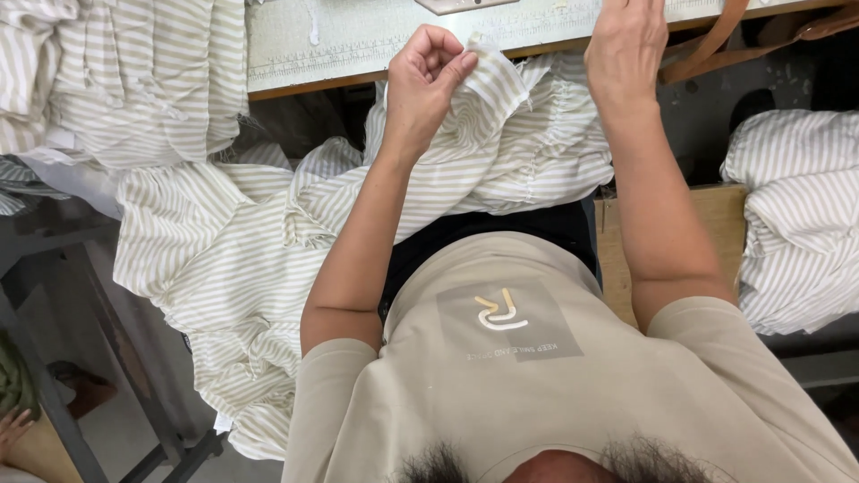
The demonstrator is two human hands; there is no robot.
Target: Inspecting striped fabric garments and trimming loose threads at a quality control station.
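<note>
My left hand pinches a folded edge of beige-and-white striped fabric just below the front edge of the sewing table. The fabric drapes from that hand down across my lap and off to the left. My right hand lies palm down at the table's front edge, over the same striped cloth, fingers reaching onto the tabletop; its fingertips are cut off by the frame's top.
A heap of the same striped cloth sits at the upper left, and another bundle lies at the right beside a brown cardboard box. A metal frame leg stands at the lower left. Another person's fingers show at the left edge.
</note>
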